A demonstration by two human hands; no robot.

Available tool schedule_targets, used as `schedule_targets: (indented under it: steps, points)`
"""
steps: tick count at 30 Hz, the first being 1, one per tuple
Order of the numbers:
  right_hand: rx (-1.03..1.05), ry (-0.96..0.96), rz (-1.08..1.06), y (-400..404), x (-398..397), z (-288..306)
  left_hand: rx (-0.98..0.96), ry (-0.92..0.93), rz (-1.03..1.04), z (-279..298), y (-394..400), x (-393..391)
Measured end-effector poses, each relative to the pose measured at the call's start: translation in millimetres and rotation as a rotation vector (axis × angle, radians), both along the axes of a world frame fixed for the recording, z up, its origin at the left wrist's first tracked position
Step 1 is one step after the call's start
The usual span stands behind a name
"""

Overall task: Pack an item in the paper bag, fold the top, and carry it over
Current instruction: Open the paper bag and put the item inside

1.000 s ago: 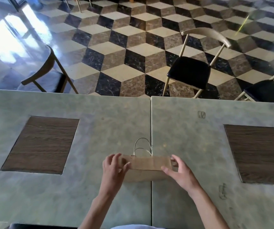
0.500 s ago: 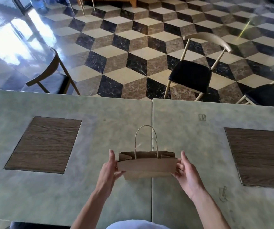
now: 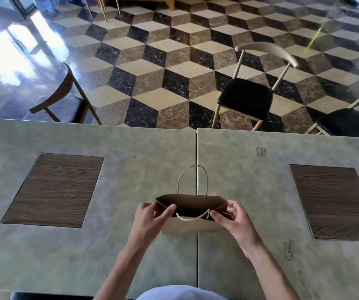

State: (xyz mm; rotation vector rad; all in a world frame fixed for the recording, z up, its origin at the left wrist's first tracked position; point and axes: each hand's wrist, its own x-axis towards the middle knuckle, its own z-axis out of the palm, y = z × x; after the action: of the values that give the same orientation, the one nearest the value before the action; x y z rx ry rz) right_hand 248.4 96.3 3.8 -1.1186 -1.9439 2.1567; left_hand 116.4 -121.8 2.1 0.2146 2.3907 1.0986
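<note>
A small brown paper bag (image 3: 190,225) stands upright on the seam between two pale green marble tables, its mouth spread open and dark inside. One twine handle (image 3: 192,178) stands up at the far side; the near handle droops over the front rim. My left hand (image 3: 150,217) pinches the bag's left top corner. My right hand (image 3: 231,217) pinches the right top corner. No item shows inside the bag or on the table.
Each table (image 3: 130,256) has a dark wood inset panel, one at the left (image 3: 55,189) and one at the right (image 3: 334,202). Beyond the far edge stand chairs: a wooden one (image 3: 65,98) at left, black-seated ones (image 3: 245,98) at right, on checkered floor.
The bag, folded flat under my hands a second ago, was raised upright, and its mouth is now pulled open. Both hands moved from its sides to its top corners.
</note>
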Motion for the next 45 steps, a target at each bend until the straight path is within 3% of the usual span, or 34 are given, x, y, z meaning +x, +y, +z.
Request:
schedule_targets:
  steps: [6, 12, 17, 22, 27, 30, 32, 34, 39, 42, 45]
  points:
    - [0.406, -0.159, 0.142, -5, -2, 0, -0.279, 0.174, -0.115, 3, 10, 13]
    - [0.844, -0.309, 0.011, -15, -3, 4, -0.142, 0.287, -0.034, 3, 7, 17]
    - [0.823, -0.267, 0.052, -10, 2, 7, -0.103, 0.296, 0.058, 7, 2, 13]
    - [0.822, -0.225, -0.041, -6, 1, 10, -0.085, 0.343, 0.139, 17, -4, 11]
    - [0.671, -0.282, -0.155, 2, -3, 23, -0.002, 0.344, 0.284, 19, -8, 7]
    - [0.820, -0.373, -0.101, -1, -5, 28, -0.103, 0.320, 0.265, 26, -7, 5]
    - [1.111, -0.331, -0.016, -3, -7, 31, -0.241, 0.455, 0.142, 31, -7, 4]
    - [1.386, -0.173, 0.133, -2, -12, 37, -0.317, 0.675, -0.096, 34, -7, 2]
    - [1.687, 0.087, 0.841, 6, -32, 47, -0.317, 1.053, -0.868, 42, -2, -27]
    - [1.625, -0.049, 1.377, 4, -46, 54, -0.553, 0.984, -1.334, 48, 11, -40]
    - [1.422, -0.326, 1.547, 2, -61, 65, -0.903, 0.714, -1.480, 56, 25, -36]
